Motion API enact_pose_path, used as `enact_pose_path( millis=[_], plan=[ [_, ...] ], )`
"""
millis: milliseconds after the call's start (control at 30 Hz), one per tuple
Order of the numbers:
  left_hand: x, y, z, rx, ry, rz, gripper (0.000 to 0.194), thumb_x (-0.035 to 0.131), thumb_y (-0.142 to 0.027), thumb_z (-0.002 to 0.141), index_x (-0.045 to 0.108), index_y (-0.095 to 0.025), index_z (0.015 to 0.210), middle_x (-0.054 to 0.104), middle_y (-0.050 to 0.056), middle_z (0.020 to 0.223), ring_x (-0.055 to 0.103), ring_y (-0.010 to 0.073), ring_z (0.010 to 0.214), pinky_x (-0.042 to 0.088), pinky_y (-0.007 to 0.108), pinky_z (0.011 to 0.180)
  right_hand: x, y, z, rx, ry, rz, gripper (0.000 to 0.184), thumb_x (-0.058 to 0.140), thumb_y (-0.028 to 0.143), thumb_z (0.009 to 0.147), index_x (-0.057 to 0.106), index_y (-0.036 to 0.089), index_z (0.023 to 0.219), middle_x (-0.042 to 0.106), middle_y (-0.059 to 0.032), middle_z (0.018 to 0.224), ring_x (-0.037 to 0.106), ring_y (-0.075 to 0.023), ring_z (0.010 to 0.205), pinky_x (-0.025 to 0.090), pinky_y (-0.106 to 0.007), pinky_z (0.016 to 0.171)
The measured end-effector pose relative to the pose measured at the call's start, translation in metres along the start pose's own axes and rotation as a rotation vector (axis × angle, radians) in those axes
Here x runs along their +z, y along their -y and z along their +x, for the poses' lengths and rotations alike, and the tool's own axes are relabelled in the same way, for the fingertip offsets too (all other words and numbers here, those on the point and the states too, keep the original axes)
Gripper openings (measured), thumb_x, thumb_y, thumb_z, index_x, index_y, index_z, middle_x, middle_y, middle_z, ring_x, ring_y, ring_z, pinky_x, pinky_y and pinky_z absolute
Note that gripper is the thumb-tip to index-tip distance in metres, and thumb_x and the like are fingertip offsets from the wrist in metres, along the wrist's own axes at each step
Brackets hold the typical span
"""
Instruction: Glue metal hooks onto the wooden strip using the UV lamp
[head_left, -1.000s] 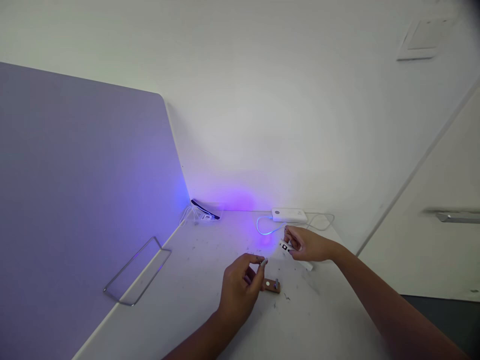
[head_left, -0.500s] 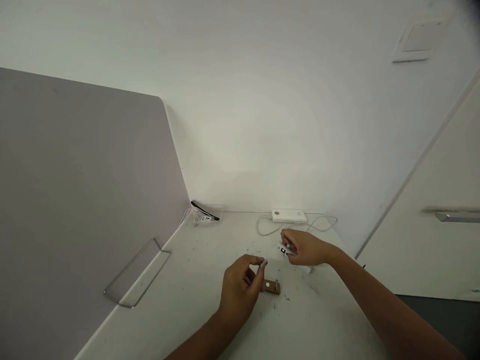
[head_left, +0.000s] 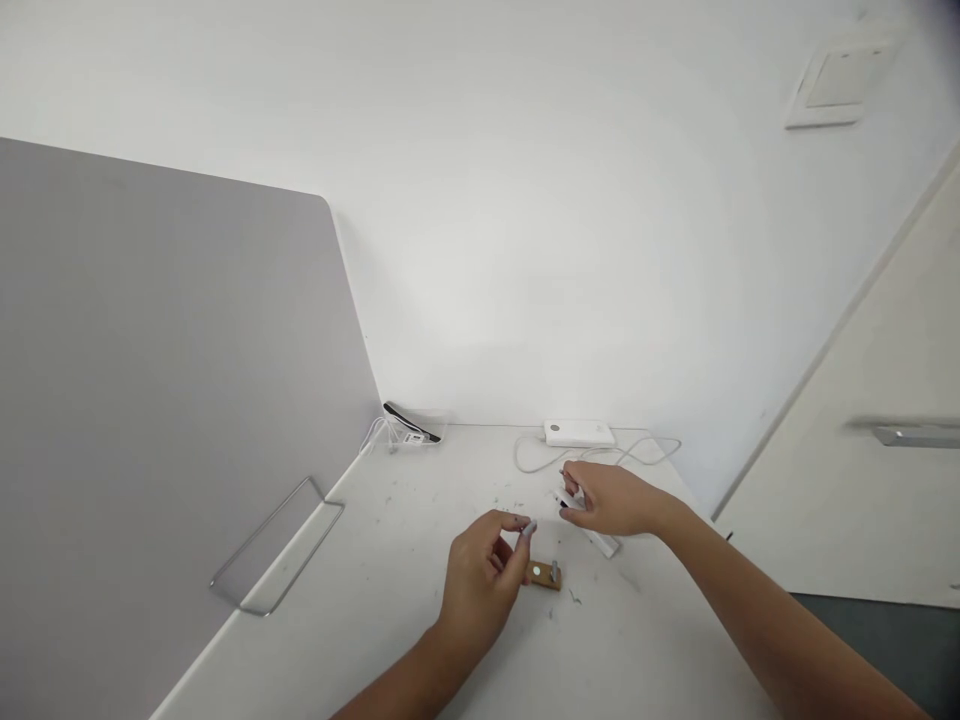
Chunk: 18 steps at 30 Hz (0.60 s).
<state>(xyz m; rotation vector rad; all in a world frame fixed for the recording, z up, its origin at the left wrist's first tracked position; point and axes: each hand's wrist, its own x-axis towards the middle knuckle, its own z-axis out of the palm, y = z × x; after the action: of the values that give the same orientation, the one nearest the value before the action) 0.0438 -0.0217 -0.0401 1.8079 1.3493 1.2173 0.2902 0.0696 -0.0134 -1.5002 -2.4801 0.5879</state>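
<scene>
My left hand [head_left: 480, 575] hovers over the white desk [head_left: 390, 610], its thumb and forefinger pinched together; whether anything is between them I cannot make out. Just to its right lies a small brown block [head_left: 544, 574] with a white dot and a grey pin. My right hand [head_left: 611, 500] is curled around a small white stick-like device [head_left: 592, 535] whose end pokes out below the hand. A white cable [head_left: 540, 460] runs from it to a white power bank [head_left: 578, 433] at the back wall.
A grey partition [head_left: 165, 380] with a wire bracket [head_left: 277, 545] stands along the desk's left. A clear holder with a black item and wires [head_left: 409, 425] sits in the back corner. A door with a metal handle [head_left: 911, 435] is at the right. Small specks dot the desktop.
The purple light from the device in my right hand went out. My right hand lowered slightly toward the desk; my left hand stayed in place.
</scene>
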Motion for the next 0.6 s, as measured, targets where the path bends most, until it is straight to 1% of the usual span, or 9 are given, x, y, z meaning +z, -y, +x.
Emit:
enact_pose_path(
  millis=[100, 200, 300, 367, 433, 467, 533, 567, 600],
  plan=[
    [0.0, 0.0, 0.0, 0.001, 0.006, -0.006, 0.022, 0.061, -0.04, 0.098, 0.07, -0.02, 0.095, 0.073, 0.001, 0.069, 0.066, 0.0139, 0.049, 0.045, 0.023, 0.047, -0.002, 0.001, -0.001, -0.005, -0.023, -0.018, 0.024, 0.065, 0.047, 0.09, 0.054, 0.025, 0.088, 0.069, -0.0016, 0.086, 0.058, -0.02, 0.072, 0.034, -0.029, 0.06],
    [0.0, -0.001, 0.0, 0.009, 0.007, 0.004, 0.021, 0.061, -0.039, 0.098, 0.07, -0.02, 0.094, 0.07, 0.0, 0.064, 0.065, 0.0139, 0.048, 0.043, 0.022, 0.046, -0.007, 0.0, -0.001, -0.011, -0.072, -0.026, 0.023, 0.06, 0.044, 0.094, 0.054, 0.025, 0.084, 0.069, -0.0018, 0.083, 0.06, -0.0201, 0.073, 0.035, -0.028, 0.061],
    [0.0, -0.002, 0.001, 0.017, 0.011, 0.002, 0.021, 0.061, -0.039, 0.098, 0.07, -0.02, 0.093, 0.072, 0.0, 0.066, 0.065, 0.0136, 0.048, 0.044, 0.022, 0.045, -0.014, -0.004, 0.001, 0.007, -0.165, -0.036, 0.02, 0.053, 0.044, 0.098, 0.054, 0.025, 0.09, 0.07, -0.0013, 0.082, 0.061, -0.0191, 0.069, 0.038, -0.029, 0.061],
    [0.0, -0.002, 0.001, 0.016, 0.011, -0.001, 0.021, 0.062, -0.039, 0.097, 0.07, -0.02, 0.093, 0.073, 0.001, 0.066, 0.065, 0.0135, 0.048, 0.044, 0.021, 0.045, -0.018, -0.01, 0.005, 0.037, -0.265, -0.064, 0.017, 0.047, 0.04, 0.1, 0.054, 0.025, 0.096, 0.07, -0.0028, 0.086, 0.063, -0.0207, 0.073, 0.043, -0.031, 0.068],
    [0.0, -0.002, 0.001, 0.015, 0.006, 0.001, 0.022, 0.062, -0.039, 0.097, 0.07, -0.02, 0.093, 0.072, 0.001, 0.065, 0.065, 0.0135, 0.047, 0.044, 0.021, 0.045, -0.019, -0.019, 0.011, 0.066, -0.38, -0.114, 0.013, 0.044, 0.033, 0.099, 0.053, 0.024, 0.102, 0.071, -0.0063, 0.096, 0.065, -0.0239, 0.085, 0.046, -0.038, 0.085],
    [0.0, -0.001, 0.002, 0.013, 0.004, 0.003, 0.022, 0.062, -0.039, 0.097, 0.07, -0.019, 0.093, 0.072, 0.0, 0.064, 0.065, 0.0134, 0.047, 0.044, 0.022, 0.045, -0.018, -0.025, 0.014, 0.073, -0.431, -0.143, 0.013, 0.044, 0.028, 0.097, 0.053, 0.023, 0.105, 0.07, -0.0083, 0.102, 0.066, -0.0254, 0.093, 0.044, -0.043, 0.097],
    [0.001, -0.001, 0.002, 0.002, 0.005, 0.007, 0.023, 0.062, -0.04, 0.097, 0.07, -0.019, 0.092, 0.07, -0.001, 0.06, 0.064, 0.0137, 0.046, 0.044, 0.022, 0.046, -0.014, -0.039, 0.02, 0.077, -0.501, -0.204, 0.02, 0.046, 0.019, 0.092, 0.053, 0.021, 0.111, 0.068, -0.0105, 0.11, 0.064, -0.027, 0.105, 0.027, -0.052, 0.116],
    [0.001, -0.001, 0.002, -0.004, 0.008, 0.009, 0.024, 0.061, -0.041, 0.098, 0.07, -0.019, 0.092, 0.068, -0.001, 0.058, 0.064, 0.014, 0.046, 0.044, 0.022, 0.046, -0.011, -0.047, 0.022, 0.075, -0.515, -0.232, 0.024, 0.047, 0.016, 0.088, 0.053, 0.021, 0.111, 0.068, -0.0108, 0.112, 0.063, -0.0273, 0.11, 0.019, -0.054, 0.121],
    [0.001, -0.001, 0.002, -0.01, 0.014, 0.009, 0.024, 0.061, -0.041, 0.098, 0.07, -0.019, 0.093, 0.067, -0.002, 0.056, 0.065, 0.0143, 0.047, 0.044, 0.022, 0.047, -0.007, -0.055, 0.024, 0.073, -0.519, -0.258, 0.028, 0.047, 0.013, 0.086, 0.054, 0.02, 0.112, 0.068, -0.0107, 0.112, 0.062, -0.0273, 0.113, 0.013, -0.054, 0.124]
  ],
)
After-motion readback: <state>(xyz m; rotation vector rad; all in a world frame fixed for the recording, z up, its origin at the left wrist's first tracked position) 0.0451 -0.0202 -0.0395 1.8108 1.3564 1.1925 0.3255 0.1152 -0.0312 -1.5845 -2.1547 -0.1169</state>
